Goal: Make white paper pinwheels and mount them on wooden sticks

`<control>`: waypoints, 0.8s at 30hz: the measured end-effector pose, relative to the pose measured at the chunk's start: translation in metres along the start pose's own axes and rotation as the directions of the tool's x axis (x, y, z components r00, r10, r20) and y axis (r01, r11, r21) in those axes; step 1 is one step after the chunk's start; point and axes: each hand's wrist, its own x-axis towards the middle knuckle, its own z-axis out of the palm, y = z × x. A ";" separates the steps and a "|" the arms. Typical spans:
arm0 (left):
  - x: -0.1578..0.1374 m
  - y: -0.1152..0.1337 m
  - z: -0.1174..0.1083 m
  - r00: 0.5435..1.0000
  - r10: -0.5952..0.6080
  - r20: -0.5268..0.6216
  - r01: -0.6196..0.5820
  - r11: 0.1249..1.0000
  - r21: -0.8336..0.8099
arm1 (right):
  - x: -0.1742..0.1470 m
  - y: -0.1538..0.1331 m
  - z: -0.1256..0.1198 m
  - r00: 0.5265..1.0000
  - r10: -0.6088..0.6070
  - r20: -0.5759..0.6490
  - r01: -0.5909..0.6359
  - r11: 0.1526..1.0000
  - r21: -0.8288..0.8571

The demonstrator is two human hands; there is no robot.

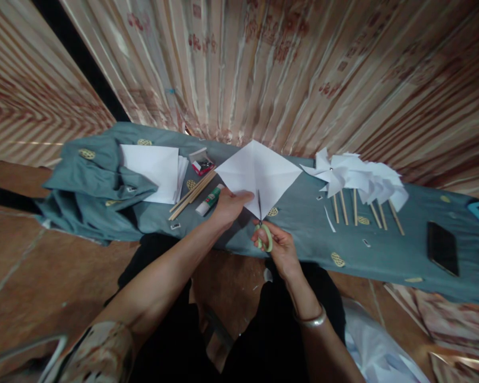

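Observation:
A square sheet of white paper (259, 167) with fold creases is turned corner toward me over the cloth. My left hand (229, 206) grips its lower left edge, thumb on top. With my right hand (277, 242) I hold scissors (266, 236) by their light green handles. Their blades point away from me and lie at the paper's near corner, along the middle crease. How far any cut runs I cannot tell. Beside my left hand lie a glue stick (209, 200) and several thin wooden sticks (192, 195).
On the left are a stack of white paper (154, 170) and a small red-and-white box (201, 161) of dark bits. Several paper pinwheels (361, 173) on sticks overlap at right, near a paper strip (329, 219). Farther right lies a phone (442, 248). A green cloth (303, 234) covers the narrow table.

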 end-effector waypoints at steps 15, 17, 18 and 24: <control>-0.007 0.002 0.006 0.999 -0.041 0.029 0.040 0.998 0.048 | -0.001 -0.007 0.000 0.999 -0.043 0.019 0.044 0.997 -0.057; -0.008 0.002 0.006 0.999 -0.031 0.036 0.030 0.999 0.046 | -0.001 -0.007 0.001 0.999 -0.041 0.019 0.042 0.997 -0.057; -0.008 0.002 0.006 0.999 -0.030 0.038 0.028 0.999 0.043 | -0.001 -0.007 0.001 0.999 -0.041 0.015 0.042 0.998 -0.056; -0.007 0.001 0.006 0.998 -0.058 0.016 0.057 0.997 0.059 | -0.001 -0.004 0.001 0.999 -0.045 0.006 0.045 0.997 -0.065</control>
